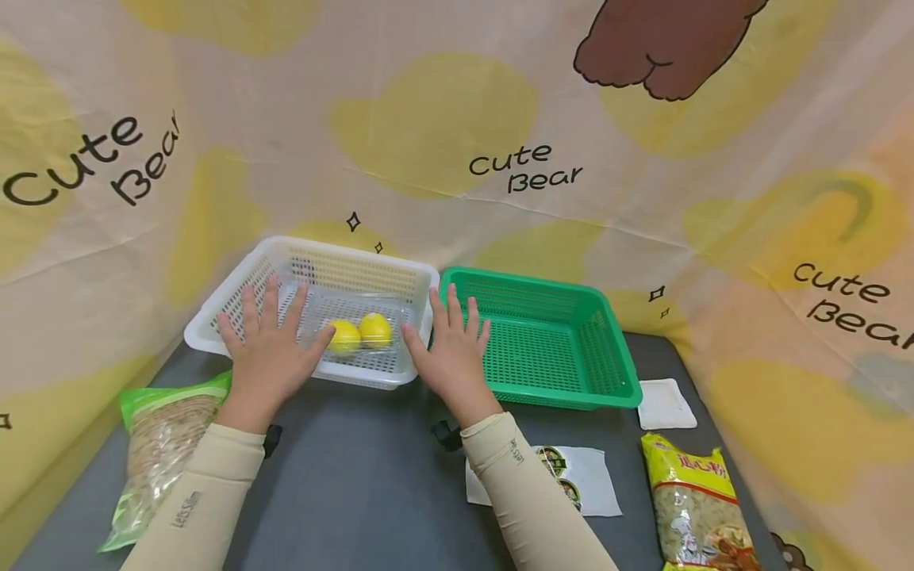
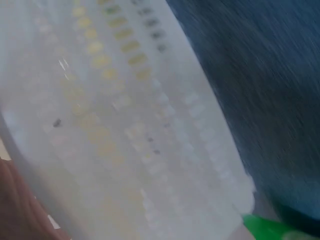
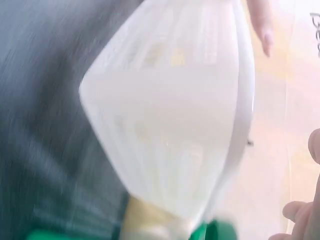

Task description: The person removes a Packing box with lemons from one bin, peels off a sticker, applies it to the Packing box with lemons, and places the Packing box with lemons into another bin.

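My left hand (image 1: 270,366) is held with fingers spread over the near left side of a white plastic basket (image 1: 214,337). My right hand (image 1: 451,361) is spread the same way, between that basket and a green basket (image 1: 596,388), overlapping both rims in the head view. Both hands hold nothing. Inside the white basket lies a clear plastic container (image 1: 321,309) with two yellow lemon-like fruits (image 1: 374,329). Blurred, the slotted wall of the white basket (image 2: 165,125) fills much of the left wrist view. Its corner (image 3: 160,110) shows in the right wrist view, with fingers (image 3: 302,215) at the right edge.
At the left lies a green-edged bag of brownish food (image 1: 167,444). On the right are a yellow-topped food packet (image 1: 696,507) and a white square item (image 1: 666,403). A white sheet with round labels (image 1: 593,476) is partly under the right sleeve. Printed cloth (image 1: 443,119) surrounds the grey table (image 1: 343,476).
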Demonstrator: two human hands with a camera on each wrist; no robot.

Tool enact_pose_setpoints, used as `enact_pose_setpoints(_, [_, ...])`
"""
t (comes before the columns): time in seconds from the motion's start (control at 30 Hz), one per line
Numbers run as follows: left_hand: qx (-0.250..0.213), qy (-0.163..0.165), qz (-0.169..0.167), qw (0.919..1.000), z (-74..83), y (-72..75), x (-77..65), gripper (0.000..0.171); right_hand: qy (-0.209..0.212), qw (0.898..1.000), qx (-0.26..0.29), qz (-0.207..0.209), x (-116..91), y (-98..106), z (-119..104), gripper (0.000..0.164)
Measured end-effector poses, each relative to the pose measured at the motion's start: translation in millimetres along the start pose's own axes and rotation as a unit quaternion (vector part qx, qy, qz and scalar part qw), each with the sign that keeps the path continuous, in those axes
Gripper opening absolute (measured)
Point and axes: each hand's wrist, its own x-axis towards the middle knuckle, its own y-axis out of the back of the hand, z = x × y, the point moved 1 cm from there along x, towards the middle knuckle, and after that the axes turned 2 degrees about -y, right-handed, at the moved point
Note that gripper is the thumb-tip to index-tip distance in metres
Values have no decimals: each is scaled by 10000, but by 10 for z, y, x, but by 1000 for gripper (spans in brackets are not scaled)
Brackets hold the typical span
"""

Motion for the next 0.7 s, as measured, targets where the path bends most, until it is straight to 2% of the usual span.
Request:
enact_pose_setpoints(0.23, [29, 243, 133, 9996, -349, 54, 2, 86, 376, 9974, 510, -341, -63, -220, -365, 78])
enact_pose_setpoints(0.33, [-11, 301, 84, 9995, -476, 98, 23, 86, 404, 9948, 759, -539, -65, -334, -468, 79])
enact_pose_setpoints(0.47, [-51, 389, -171, 9991, -576, 142, 94, 89, 135, 9936, 957, -581, 0, -434, -545, 79])
enact_pose_setpoints(0.57, [-8, 501, -449, 9977, -590, 172, 153, 93, -74, 9922, 1102, -578, 89, -467, -596, 78])
enact_pose_setpoints(0.7, [71, 719, -782, 9943, -584, 215, 181, 98, -340, 9867, 1365, -811, 221, -512, -657, 77])
